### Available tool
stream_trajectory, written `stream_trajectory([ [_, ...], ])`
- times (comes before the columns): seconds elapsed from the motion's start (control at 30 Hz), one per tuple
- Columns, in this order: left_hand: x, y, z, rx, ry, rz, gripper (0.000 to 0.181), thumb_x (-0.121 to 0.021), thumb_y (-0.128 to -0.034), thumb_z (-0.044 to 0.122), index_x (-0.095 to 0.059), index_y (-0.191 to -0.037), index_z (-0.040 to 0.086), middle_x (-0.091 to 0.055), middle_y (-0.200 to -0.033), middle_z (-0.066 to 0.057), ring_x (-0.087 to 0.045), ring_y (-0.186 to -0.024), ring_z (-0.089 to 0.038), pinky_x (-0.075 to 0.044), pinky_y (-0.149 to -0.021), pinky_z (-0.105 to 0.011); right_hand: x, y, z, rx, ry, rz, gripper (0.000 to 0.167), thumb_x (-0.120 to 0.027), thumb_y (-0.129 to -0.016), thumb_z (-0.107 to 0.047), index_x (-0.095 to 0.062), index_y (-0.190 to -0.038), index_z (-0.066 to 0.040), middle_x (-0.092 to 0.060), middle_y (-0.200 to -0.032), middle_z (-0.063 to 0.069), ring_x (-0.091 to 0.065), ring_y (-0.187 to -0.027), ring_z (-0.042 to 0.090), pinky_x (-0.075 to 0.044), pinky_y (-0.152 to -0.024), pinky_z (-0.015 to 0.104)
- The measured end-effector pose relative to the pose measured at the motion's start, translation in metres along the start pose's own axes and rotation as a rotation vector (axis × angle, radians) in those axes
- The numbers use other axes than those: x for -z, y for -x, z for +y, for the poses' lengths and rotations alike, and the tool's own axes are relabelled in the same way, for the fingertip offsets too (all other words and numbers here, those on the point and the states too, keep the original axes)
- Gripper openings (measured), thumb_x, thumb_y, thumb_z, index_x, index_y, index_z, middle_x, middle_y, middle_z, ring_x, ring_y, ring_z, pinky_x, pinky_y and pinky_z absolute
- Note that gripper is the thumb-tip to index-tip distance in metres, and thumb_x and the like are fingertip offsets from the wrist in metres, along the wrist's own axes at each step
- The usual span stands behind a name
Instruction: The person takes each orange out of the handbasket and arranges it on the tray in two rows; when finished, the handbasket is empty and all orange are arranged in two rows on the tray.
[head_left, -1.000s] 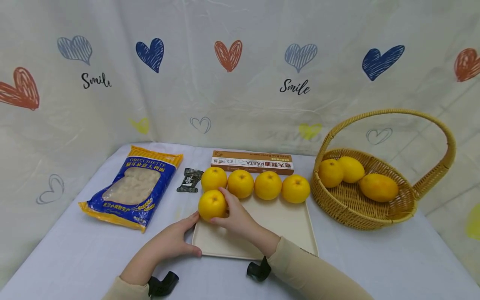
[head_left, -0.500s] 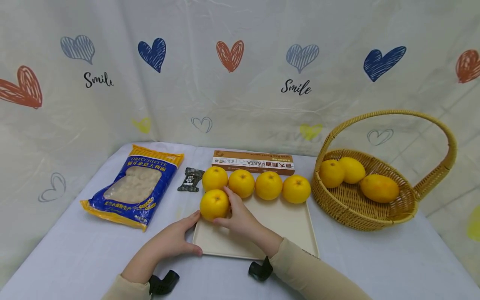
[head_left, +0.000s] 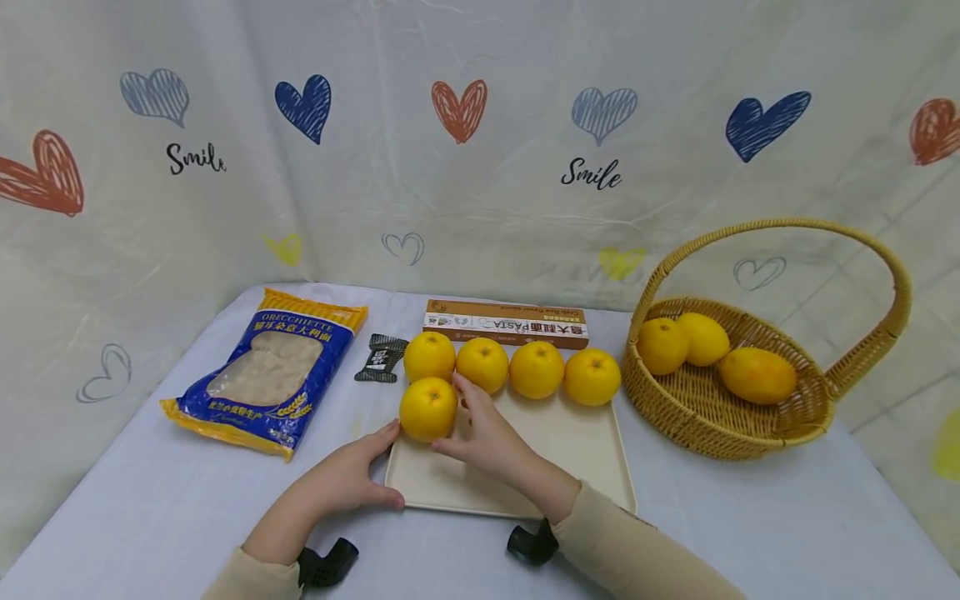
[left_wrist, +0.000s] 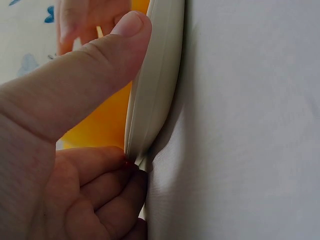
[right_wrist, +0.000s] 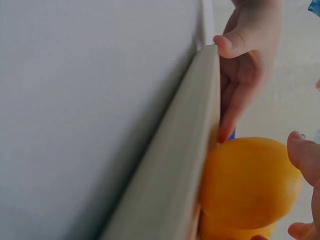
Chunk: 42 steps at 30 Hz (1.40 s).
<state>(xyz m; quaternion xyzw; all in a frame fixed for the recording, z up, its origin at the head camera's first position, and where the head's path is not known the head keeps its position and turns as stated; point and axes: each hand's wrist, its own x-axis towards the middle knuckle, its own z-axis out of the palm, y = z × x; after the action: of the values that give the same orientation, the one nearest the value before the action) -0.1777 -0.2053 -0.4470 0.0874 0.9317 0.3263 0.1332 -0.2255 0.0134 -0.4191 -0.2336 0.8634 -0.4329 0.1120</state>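
Observation:
In the head view, an orange [head_left: 427, 410] sits at the left side of a cream tray [head_left: 558, 454], in front of a row of several oranges [head_left: 536, 369]. My right hand [head_left: 491, 437] is just to its right, thumb and fingers spread and loosely bent around that side. The right wrist view shows the nearest orange [right_wrist: 250, 182] beside the thumb, with the other fingers partly cut off. My left hand [head_left: 337, 483] rests against the tray's left edge, thumb at the near corner and forefinger close to the orange. In the left wrist view, the thumb [left_wrist: 112, 47] lies over the tray rim [left_wrist: 157, 75].
A wicker basket [head_left: 720, 429] at the right holds an orange, a lemon and a mango. Behind the row lies a pasta box [head_left: 506, 325]. A small black wrapped packet [head_left: 381, 358] and a blue and yellow orecchiette bag [head_left: 270, 375] lie at the left.
The right hand's fingers and thumb have loosened from the front orange and drawn slightly to the right. The orange stays at the tray's left side. My left hand has hardly moved.

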Motion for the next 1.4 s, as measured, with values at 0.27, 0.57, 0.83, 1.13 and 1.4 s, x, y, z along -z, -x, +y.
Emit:
stream_trajectory([
  [0.27,0.001,0.003,-0.003,0.035,0.008,0.005,0.107,-0.079,-0.0553,0.05,-0.03,-0.142,0.012,-0.028,-0.149,-0.003,-0.029,-0.135,-0.028,-0.024,-0.111,-0.049,0.048,0.033,-0.005,0.106,0.159,0.053,0.088,-0.074,-0.074,-0.028,-0.021,-0.144,-0.017,-0.031,-0.145,0.008,-0.042,-0.124,0.026,-0.04,-0.101,0.045],
  [0.57,0.002,0.003,-0.005,0.033,0.007,0.004,0.108,-0.079,-0.0544,0.051,-0.03,-0.142,0.012,-0.028,-0.149,-0.003,-0.028,-0.136,-0.029,-0.023,-0.111,-0.049,0.14,0.053,0.038,0.164,0.242,0.272,0.083,-0.07,-0.078,-0.014,-0.02,-0.143,-0.003,-0.028,-0.142,0.022,-0.037,-0.126,0.038,-0.039,-0.098,0.054],
  [0.83,0.0,0.005,-0.005,0.008,0.006,0.012,0.108,-0.079,-0.0553,0.051,-0.03,-0.142,0.01,-0.029,-0.148,-0.006,-0.029,-0.134,-0.032,-0.024,-0.11,-0.051,0.2,0.063,0.087,-0.046,0.242,0.423,0.085,-0.061,-0.085,-0.03,-0.007,-0.146,-0.006,-0.015,-0.149,0.023,-0.026,-0.129,0.046,-0.033,-0.096,0.062],
  [1.13,-0.003,0.005,0.0,0.009,0.027,-0.001,0.106,-0.079,-0.0559,0.049,-0.032,-0.142,0.01,-0.031,-0.148,-0.006,-0.03,-0.134,-0.032,-0.024,-0.11,-0.051,0.223,0.057,0.128,-0.137,0.415,0.386,0.083,-0.059,-0.087,-0.034,-0.009,-0.145,-0.001,-0.014,-0.145,0.031,-0.014,-0.132,0.049,-0.02,-0.1,0.067],
  [1.4,0.0,0.002,0.002,-0.004,0.012,0.017,0.105,-0.08,-0.0564,0.048,-0.031,-0.142,0.01,-0.031,-0.147,-0.006,-0.03,-0.134,-0.031,-0.024,-0.11,-0.049,0.228,0.047,0.136,-0.193,0.413,0.353,0.091,-0.063,-0.083,-0.037,-0.008,-0.144,0.002,-0.014,-0.145,0.032,-0.013,-0.132,0.049,-0.018,-0.103,0.065],
])
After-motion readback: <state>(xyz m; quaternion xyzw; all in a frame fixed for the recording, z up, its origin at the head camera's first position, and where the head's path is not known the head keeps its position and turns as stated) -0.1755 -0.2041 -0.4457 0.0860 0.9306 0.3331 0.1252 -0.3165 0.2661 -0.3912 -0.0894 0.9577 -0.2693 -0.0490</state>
